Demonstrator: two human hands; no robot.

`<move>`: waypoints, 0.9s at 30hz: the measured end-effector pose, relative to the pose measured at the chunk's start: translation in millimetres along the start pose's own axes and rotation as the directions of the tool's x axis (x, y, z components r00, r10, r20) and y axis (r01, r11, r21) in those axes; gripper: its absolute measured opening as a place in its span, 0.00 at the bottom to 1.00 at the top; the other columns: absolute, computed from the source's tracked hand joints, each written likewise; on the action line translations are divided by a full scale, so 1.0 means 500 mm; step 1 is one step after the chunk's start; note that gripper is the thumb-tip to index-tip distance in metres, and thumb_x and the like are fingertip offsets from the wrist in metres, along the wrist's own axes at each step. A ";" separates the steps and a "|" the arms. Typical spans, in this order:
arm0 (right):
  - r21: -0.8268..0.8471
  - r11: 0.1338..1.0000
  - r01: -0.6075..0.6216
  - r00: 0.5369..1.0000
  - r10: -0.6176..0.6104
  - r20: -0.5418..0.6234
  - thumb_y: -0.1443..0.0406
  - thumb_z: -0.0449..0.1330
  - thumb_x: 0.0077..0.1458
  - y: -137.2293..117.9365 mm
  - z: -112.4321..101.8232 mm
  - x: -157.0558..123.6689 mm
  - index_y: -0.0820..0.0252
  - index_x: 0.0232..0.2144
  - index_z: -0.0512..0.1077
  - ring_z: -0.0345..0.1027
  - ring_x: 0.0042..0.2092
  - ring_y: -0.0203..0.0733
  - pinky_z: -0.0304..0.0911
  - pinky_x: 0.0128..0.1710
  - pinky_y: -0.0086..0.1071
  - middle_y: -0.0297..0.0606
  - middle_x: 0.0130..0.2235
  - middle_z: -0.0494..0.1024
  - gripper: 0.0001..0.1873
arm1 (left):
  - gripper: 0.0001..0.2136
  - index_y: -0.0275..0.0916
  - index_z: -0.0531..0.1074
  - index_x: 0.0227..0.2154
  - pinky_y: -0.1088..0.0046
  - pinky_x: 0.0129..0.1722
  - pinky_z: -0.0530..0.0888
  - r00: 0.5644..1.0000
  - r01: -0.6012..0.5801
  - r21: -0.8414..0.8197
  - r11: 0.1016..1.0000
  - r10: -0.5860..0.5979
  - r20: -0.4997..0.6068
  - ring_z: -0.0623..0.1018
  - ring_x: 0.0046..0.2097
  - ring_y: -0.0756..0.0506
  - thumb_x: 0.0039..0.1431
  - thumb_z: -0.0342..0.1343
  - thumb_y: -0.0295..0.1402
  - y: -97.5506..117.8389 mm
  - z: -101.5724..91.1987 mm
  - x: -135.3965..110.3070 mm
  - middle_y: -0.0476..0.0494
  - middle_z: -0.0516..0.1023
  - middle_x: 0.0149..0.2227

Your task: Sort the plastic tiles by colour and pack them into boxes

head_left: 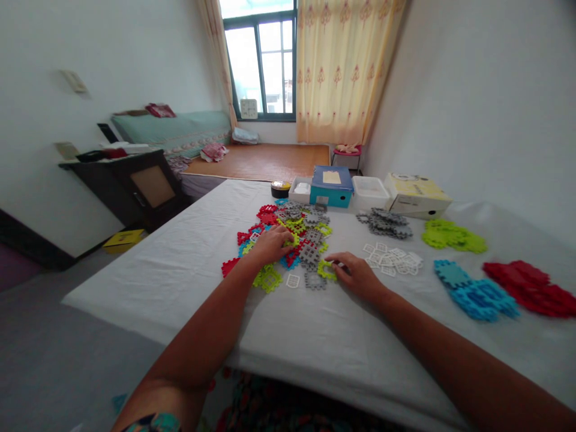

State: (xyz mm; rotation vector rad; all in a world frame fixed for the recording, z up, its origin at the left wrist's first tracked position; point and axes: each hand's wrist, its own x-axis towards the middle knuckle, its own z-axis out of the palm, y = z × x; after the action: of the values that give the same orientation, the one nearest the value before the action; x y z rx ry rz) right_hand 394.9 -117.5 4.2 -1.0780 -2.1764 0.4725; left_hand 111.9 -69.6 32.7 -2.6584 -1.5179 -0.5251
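Note:
A mixed heap of flat interlocking plastic building tiles, with red tiles (229, 267), grey tiles (310, 253) and yellow-green tiles (269, 279), lies on the white-covered table. My left hand (272, 243) reaches into the heap, its fingers closed at a yellow-green building tile (294, 239). At the heap's near right edge, my right hand (355, 273) pinches a yellow-green square frame tile (324, 271) between thumb and fingers. Just below that lies a grey frame tile (315, 281), with a small white window piece (293, 281) to its left.
Sorted piles lie to the right: grey tiles (387, 223), white window pieces (396, 261), yellow-green tiles (452, 236), blue tiles (481, 297) and red tiles (535, 288). Behind stand a blue box (332, 187), a white tub (369, 191) and a yellow-white carton (418, 195).

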 end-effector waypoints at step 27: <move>0.049 0.999 0.008 1.000 -0.008 0.001 0.69 0.53 0.55 0.004 0.006 -0.001 0.57 0.41 0.76 0.73 0.41 0.40 0.68 0.45 0.36 0.40 0.41 0.79 0.15 | 0.11 0.43 0.74 0.42 0.61 0.53 0.69 0.989 -0.062 -0.044 0.997 0.055 -0.136 0.73 0.52 0.42 0.58 0.57 0.37 0.019 0.000 0.003 0.43 0.75 0.51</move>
State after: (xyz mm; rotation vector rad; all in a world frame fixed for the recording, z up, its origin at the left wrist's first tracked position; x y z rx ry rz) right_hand 394.1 -116.9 0.8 -1.0427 -2.1584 0.5202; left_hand 120.5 -73.3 34.7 -2.6323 -1.4040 -0.7297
